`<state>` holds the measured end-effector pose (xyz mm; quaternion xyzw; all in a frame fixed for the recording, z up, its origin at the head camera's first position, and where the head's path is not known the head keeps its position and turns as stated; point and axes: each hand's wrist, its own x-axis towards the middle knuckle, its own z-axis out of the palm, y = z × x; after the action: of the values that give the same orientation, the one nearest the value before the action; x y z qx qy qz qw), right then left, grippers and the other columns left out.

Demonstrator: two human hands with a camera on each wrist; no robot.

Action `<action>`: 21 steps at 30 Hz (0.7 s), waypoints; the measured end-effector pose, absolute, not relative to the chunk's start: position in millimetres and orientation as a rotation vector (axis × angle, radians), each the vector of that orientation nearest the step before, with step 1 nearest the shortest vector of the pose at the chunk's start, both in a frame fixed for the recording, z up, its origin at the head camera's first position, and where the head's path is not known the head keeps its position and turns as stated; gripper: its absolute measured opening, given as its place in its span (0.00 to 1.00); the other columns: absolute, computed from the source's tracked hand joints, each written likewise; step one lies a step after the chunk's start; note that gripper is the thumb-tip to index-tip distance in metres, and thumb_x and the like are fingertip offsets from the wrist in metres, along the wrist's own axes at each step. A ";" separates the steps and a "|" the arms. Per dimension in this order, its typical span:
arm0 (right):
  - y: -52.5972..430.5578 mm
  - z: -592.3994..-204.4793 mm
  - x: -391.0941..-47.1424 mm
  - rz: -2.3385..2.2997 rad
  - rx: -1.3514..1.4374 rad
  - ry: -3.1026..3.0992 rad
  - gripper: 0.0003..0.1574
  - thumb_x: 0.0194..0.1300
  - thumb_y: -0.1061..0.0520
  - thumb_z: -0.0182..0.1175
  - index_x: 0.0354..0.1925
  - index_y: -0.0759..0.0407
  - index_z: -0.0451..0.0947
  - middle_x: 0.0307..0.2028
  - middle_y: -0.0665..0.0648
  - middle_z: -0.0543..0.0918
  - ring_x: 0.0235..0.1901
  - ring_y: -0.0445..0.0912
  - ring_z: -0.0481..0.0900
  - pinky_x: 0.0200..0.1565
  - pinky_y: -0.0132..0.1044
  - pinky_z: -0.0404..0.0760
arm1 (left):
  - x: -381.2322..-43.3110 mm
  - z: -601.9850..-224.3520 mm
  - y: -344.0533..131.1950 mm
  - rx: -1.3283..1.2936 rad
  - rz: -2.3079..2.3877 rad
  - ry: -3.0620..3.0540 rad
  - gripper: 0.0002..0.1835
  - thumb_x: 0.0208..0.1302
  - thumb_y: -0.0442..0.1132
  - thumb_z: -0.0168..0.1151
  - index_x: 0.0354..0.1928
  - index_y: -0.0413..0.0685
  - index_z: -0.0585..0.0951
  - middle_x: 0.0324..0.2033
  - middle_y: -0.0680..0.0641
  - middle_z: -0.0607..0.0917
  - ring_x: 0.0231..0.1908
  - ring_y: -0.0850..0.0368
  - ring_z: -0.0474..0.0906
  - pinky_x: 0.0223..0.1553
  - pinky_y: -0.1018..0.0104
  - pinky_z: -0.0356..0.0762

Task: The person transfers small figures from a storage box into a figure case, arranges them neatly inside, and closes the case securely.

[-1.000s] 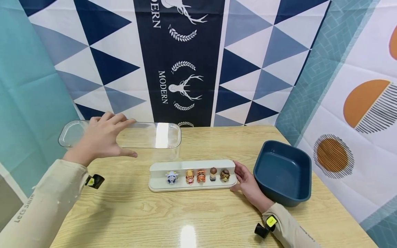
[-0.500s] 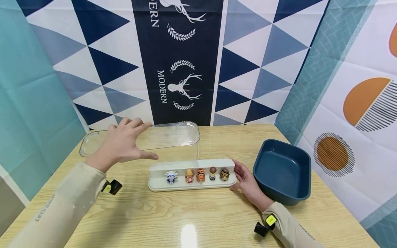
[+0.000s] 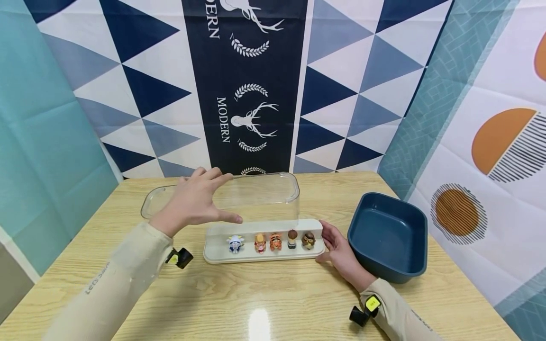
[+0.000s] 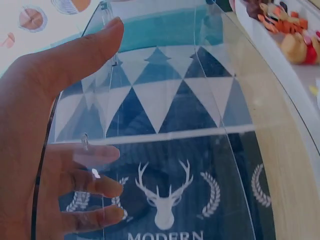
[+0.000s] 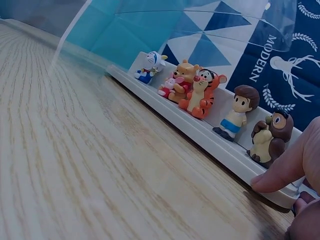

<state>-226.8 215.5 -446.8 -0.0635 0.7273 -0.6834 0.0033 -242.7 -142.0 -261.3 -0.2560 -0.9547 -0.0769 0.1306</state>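
Note:
A long clear plastic cover [image 3: 268, 190] is held by my left hand [image 3: 192, 203], thumb on the near side and fingers on the far side. It hangs raised, slightly tilted, behind and above a white display stand [image 3: 262, 257]. In the left wrist view the fingers show through the cover [image 4: 160, 105]. My right hand [image 3: 341, 255] grips the stand's right end, its thumb on the front edge. Along the stand sit an owl [image 5: 272, 137], a boy figurine [image 5: 237, 112], a tiger [image 5: 202, 95], a bear [image 5: 182, 80] with a pink piglet, and a blue-white figurine [image 5: 149, 69].
A dark blue bin [image 3: 388, 237] stands to the right, close beside my right hand. Everything rests on a wooden table [image 3: 222, 303]. Patterned cloth [image 3: 251, 85] hangs behind the table's far edge and along both sides.
My left hand has carried the clear cover to the right, so its right end is now behind and over the stand. The right hand and the figurines have stayed in place.

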 end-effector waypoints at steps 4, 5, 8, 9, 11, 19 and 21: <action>214.9 -446.5 -226.5 -2.145 -0.203 2.282 0.65 0.38 0.89 0.59 0.75 0.70 0.50 0.71 0.73 0.58 0.71 0.59 0.55 0.64 0.22 0.64 | -243.7 -263.1 -131.3 -0.769 -0.227 -2.774 0.58 0.36 0.78 0.69 0.69 0.53 0.73 0.57 0.48 0.76 0.53 0.45 0.70 0.46 0.32 0.75; 214.8 -446.3 -226.3 -2.144 -0.203 2.283 0.65 0.38 0.89 0.59 0.75 0.71 0.50 0.71 0.73 0.58 0.71 0.59 0.55 0.63 0.21 0.64 | -243.9 -263.7 -128.6 -0.777 -0.228 -2.775 0.58 0.37 0.78 0.69 0.69 0.53 0.73 0.58 0.48 0.76 0.53 0.46 0.70 0.46 0.32 0.74; 214.6 -445.3 -226.3 -2.136 -0.198 2.290 0.65 0.38 0.89 0.59 0.75 0.70 0.50 0.72 0.72 0.58 0.71 0.59 0.55 0.65 0.23 0.64 | -244.2 -266.4 -120.5 -0.801 -0.225 -2.770 0.57 0.37 0.78 0.69 0.69 0.53 0.74 0.59 0.49 0.77 0.52 0.47 0.70 0.43 0.35 0.75; 214.7 -445.1 -226.4 -2.133 -0.199 2.293 0.65 0.38 0.88 0.59 0.75 0.70 0.50 0.72 0.72 0.58 0.71 0.60 0.55 0.65 0.24 0.64 | -244.3 -267.5 -117.9 -0.807 -0.228 -2.770 0.57 0.38 0.78 0.68 0.69 0.53 0.74 0.59 0.49 0.77 0.52 0.48 0.69 0.43 0.36 0.75; 214.6 -444.5 -226.3 -2.126 -0.196 2.297 0.65 0.39 0.88 0.59 0.75 0.70 0.50 0.72 0.72 0.58 0.71 0.59 0.55 0.66 0.25 0.64 | -244.8 -269.7 -113.1 -0.813 -0.232 -2.776 0.56 0.38 0.78 0.68 0.69 0.53 0.74 0.61 0.49 0.76 0.52 0.48 0.69 0.44 0.36 0.75; 213.8 -442.5 -225.0 -2.113 -0.180 2.306 0.65 0.39 0.89 0.59 0.75 0.71 0.49 0.71 0.72 0.58 0.71 0.58 0.55 0.72 0.36 0.61 | -251.1 -279.2 -95.4 -0.822 -0.234 -2.839 0.57 0.38 0.78 0.68 0.70 0.55 0.72 0.65 0.48 0.73 0.63 0.43 0.66 0.52 0.29 0.70; 213.6 -441.7 -224.0 -2.114 -0.168 2.306 0.65 0.39 0.89 0.59 0.75 0.72 0.48 0.71 0.73 0.58 0.71 0.59 0.55 0.74 0.44 0.57 | -252.8 -282.4 -90.9 -0.830 -0.231 -2.853 0.57 0.38 0.78 0.68 0.70 0.55 0.72 0.65 0.49 0.73 0.63 0.45 0.66 0.53 0.29 0.70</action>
<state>-224.0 213.6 -441.7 -0.0535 0.7362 -0.6747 0.0043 -252.8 -90.9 -282.4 -0.2774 -0.9542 -0.0774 0.0804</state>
